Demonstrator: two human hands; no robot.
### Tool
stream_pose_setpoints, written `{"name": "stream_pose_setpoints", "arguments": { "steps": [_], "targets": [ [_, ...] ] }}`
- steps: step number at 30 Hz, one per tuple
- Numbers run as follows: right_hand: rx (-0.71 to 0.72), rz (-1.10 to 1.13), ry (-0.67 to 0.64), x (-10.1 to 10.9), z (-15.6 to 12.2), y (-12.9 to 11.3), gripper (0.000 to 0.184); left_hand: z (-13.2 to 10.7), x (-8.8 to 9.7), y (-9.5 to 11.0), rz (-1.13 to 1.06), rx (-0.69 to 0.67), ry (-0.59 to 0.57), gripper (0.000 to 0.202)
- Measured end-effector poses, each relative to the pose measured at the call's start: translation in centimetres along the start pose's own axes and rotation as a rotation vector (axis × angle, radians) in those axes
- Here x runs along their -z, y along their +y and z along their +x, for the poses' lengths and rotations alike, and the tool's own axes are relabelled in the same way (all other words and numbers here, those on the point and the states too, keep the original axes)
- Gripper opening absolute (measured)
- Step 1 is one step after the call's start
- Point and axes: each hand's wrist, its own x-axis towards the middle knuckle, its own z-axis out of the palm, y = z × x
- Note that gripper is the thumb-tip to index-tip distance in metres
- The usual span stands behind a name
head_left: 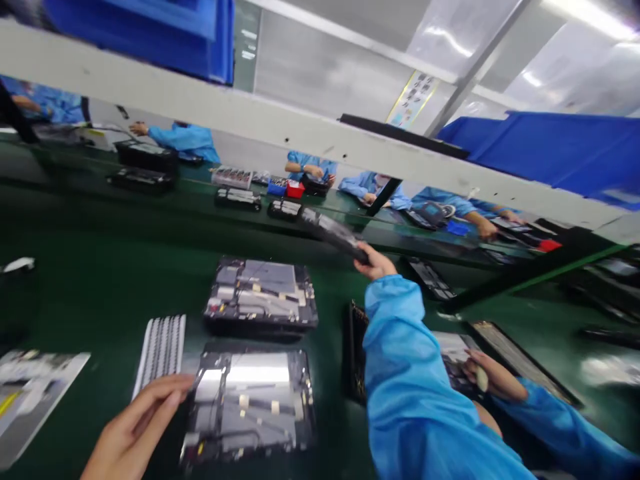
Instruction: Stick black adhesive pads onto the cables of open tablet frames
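My right hand, in a blue sleeve, reaches forward and grips the near end of a dark, flat, tablet-like device. This device is tilted and motion-blurred, held up beside the raised shelf. At lower left, my left hand has thumb and forefinger drawn together at the left edge of an opened tablet. Whatever those fingertips hold is too small or hidden to make out. Directly behind that tablet lies a stack of opened tablets with grey batteries and cables showing. A white sheet with rows of small dark parts lies beside my left fingers.
A co-worker's hand holds a pale object at right, near a long dark tray. A dark tray lies partly behind my right sleeve. Blue bins sit on the overhead beam. Several people work across the bench.
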Motion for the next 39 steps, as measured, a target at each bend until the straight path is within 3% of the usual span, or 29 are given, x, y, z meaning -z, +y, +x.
{"name": "stream_pose_setpoints", "arguments": {
  "steps": [3,6,8,9,10,12,15,20,23,25,27,28,30,32,33,36,39],
  "targets": [
    [0.053,0.101,-0.001,1.7,-7.8,0.0,0.022,-1.1,0.4,3.0,-0.101,0.008,0.02,0.035],
    [0.149,0.157,-0.026,4.2,-18.1,2.3,0.04,-3.1,-0.5,4.7,-0.308,-0.036,0.053,0.035],
    [0.24,0.177,-0.065,5.6,-25.2,5.5,0.053,-5.3,-1.5,5.2,-0.456,-0.067,0.013,0.062],
    [0.214,0.156,-0.082,6.3,-28.2,7.5,0.058,-6.6,-2.0,5.1,-0.497,-0.071,-0.029,0.078],
    [0.133,0.124,-0.1,6.8,-30.8,9.7,0.063,-7.9,-2.5,4.9,-0.501,-0.059,-0.076,0.088],
    [-0.034,0.074,-0.12,7.6,-34.3,14.2,0.072,-10.4,-3.5,3.8,-0.404,0.006,-0.136,0.086],
    [-0.145,-0.093,-0.096,8.0,-35.5,19.8,0.075,-12.3,-5.0,1.1,-0.171,0.111,-0.121,0.069],
    [0.134,-0.414,-0.049,7.0,-32.2,25.1,0.071,-11.2,-7.6,-3.7,0.081,0.021,0.003,0.061],
    [0.339,-0.564,-0.065,6.2,-30.8,26.0,0.077,-10.1,-7.5,-5.4,0.191,0.016,0.006,0.056],
    [0.541,-0.662,-0.023,5.5,-31.0,25.0,0.079,-9.1,-5.9,-6.2,0.228,-0.006,-0.033,0.049],
    [0.745,-0.698,-0.055,4.0,-32.0,22.6,0.064,-7.5,-3.3,-6.9,0.251,-0.067,-0.061,0.043],
    [0.819,-0.69,-0.145,2.8,-32.7,21.1,0.049,-6.5,-1.8,-7.4,0.265,-0.105,-0.073,0.041],
    [0.906,-0.653,-0.478,-0.9,-34.3,18.2,0.019,-4.3,0.9,-8.5,0.338,-0.193,-0.111,0.041],
    [0.991,-0.667,-0.839,-5.8,-35.7,16.4,0.01,-2.4,2.6,-9.7,0.402,-0.244,-0.192,0.043],
    [1.036,-0.713,-0.95,-8.3,-36.2,16.0,0.009,-1.8,3.0,-10.2,0.424,-0.252,-0.233,0.045],
    [1.158,-0.994,-1.105,-15.0,-36.8,16.6,0.007,-1.3,3.0,-11.1,0.467,-0.257,-0.282,0.047],
    [1.197,-1.248,-1.163,-18.4,-36.6,17.8,0.009,-1.7,2.4,-11.3,0.488,-0.272,-0.246,0.048]
  ]
}}
